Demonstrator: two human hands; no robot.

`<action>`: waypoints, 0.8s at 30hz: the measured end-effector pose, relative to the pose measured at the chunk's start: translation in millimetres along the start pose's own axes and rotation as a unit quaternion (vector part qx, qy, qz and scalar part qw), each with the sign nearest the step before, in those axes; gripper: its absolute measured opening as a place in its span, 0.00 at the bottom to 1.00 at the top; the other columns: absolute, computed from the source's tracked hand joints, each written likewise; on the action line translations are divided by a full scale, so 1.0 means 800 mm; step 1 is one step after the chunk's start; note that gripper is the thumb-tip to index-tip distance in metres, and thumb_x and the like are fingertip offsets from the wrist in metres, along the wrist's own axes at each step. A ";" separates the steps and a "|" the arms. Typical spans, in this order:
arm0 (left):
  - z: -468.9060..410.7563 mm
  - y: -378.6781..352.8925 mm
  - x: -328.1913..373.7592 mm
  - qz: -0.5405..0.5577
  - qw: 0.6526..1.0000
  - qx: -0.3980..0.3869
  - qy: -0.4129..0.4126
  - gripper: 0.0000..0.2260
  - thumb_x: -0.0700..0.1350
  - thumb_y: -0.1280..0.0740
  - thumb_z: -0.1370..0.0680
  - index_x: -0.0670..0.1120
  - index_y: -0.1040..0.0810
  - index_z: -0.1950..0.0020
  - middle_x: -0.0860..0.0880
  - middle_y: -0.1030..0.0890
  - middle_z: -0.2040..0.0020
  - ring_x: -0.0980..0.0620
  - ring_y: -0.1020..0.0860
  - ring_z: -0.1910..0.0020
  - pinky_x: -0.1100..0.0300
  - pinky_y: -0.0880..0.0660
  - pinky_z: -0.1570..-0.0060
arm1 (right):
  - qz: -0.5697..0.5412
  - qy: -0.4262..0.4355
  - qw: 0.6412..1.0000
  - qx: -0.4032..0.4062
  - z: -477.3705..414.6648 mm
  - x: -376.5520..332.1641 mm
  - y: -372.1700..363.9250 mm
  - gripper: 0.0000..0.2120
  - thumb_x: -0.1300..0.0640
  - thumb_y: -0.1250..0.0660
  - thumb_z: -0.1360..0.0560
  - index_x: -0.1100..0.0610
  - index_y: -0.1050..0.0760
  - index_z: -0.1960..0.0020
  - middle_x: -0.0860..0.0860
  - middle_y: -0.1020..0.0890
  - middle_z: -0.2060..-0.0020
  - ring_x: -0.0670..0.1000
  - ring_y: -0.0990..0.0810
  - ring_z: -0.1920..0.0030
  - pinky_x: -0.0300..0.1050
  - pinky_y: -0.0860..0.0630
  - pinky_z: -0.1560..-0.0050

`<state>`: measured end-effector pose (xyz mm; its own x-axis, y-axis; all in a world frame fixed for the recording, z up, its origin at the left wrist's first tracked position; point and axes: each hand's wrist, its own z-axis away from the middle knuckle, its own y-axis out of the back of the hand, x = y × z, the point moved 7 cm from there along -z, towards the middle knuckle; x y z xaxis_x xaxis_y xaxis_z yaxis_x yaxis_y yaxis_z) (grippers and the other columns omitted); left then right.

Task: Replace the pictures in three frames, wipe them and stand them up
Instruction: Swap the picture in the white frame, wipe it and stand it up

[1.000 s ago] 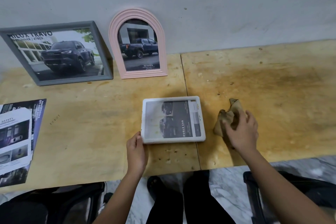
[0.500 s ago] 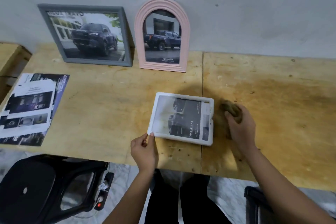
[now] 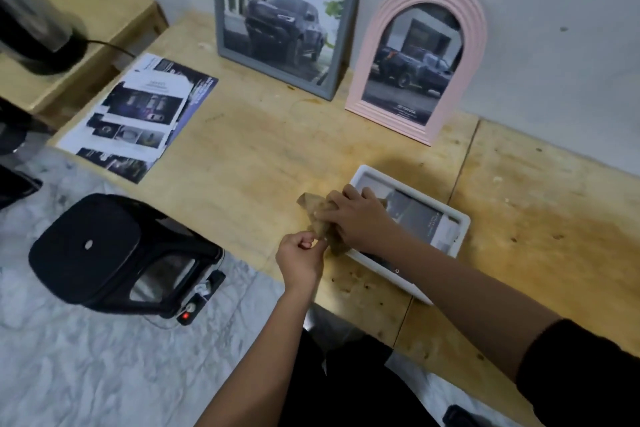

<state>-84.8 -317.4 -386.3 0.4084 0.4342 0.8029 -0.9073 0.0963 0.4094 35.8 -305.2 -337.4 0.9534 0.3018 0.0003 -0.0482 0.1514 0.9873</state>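
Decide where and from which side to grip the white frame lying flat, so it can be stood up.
Grip the white frame by its bare right-hand short rim, coming from the right. It lies flat, face up, and the right hand presses the cloth over its left end, so probably only that border is free to pinch and tilt.

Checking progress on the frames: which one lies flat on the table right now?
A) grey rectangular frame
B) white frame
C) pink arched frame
B: the white frame lies flat on the table under the right hand and cloth, while the grey frame and pink frame stand upright.
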 end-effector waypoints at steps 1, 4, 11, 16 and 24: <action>0.000 0.000 -0.001 0.000 1.000 0.002 0.000 0.10 0.38 0.25 0.32 0.49 0.24 0.66 0.45 0.23 0.59 0.51 0.26 0.61 0.68 0.32 0.61 | 0.026 0.010 0.999 0.023 0.003 0.000 -0.004 0.13 0.50 0.28 0.38 0.45 0.19 0.53 0.50 0.20 0.54 0.54 0.25 0.55 0.46 0.28 0.63; 0.000 -0.002 -0.004 0.003 1.000 0.011 0.003 0.06 0.38 0.25 0.32 0.45 0.20 0.61 0.46 0.23 0.59 0.51 0.27 0.60 0.63 0.32 0.58 | 0.028 0.016 0.998 0.053 0.007 0.002 -0.015 0.13 0.55 0.42 0.33 0.45 0.19 0.57 0.50 0.20 0.57 0.53 0.33 0.56 0.45 0.31 0.66; -0.002 -0.005 -0.004 0.020 0.999 0.012 0.023 0.08 0.42 0.25 0.31 0.45 0.16 0.52 0.46 0.23 0.56 0.52 0.27 0.61 0.62 0.31 0.57 | 0.058 0.017 0.994 0.087 -0.001 0.013 -0.008 0.08 0.55 0.40 0.35 0.50 0.21 0.61 0.51 0.20 0.58 0.53 0.34 0.56 0.46 0.31 0.65; 0.004 -0.005 -0.003 0.024 1.000 0.014 0.007 0.09 0.43 0.25 0.30 0.45 0.16 0.51 0.45 0.23 0.55 0.59 0.29 0.65 0.66 0.32 0.59 | 0.087 -0.050 0.994 0.047 -0.011 0.055 0.000 0.11 0.54 0.29 0.36 0.51 0.21 0.54 0.52 0.21 0.54 0.55 0.24 0.53 0.48 0.26 0.57; 0.000 -0.003 0.009 -0.038 0.999 -0.010 -0.024 0.06 0.41 0.27 0.29 0.44 0.17 0.52 0.50 0.25 0.58 0.57 0.28 0.62 0.74 0.34 0.64 | 0.047 -0.187 0.981 0.000 -0.020 0.111 0.000 0.14 0.57 0.42 0.25 0.52 0.29 0.40 0.54 0.29 0.43 0.58 0.31 0.43 0.54 0.35 0.45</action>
<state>-79.8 -314.2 -381.7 0.4807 0.3815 0.7895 -0.8747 0.1461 0.4620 116.0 -263.2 -340.1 0.9875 -0.0527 0.1487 -0.1402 0.1387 0.9804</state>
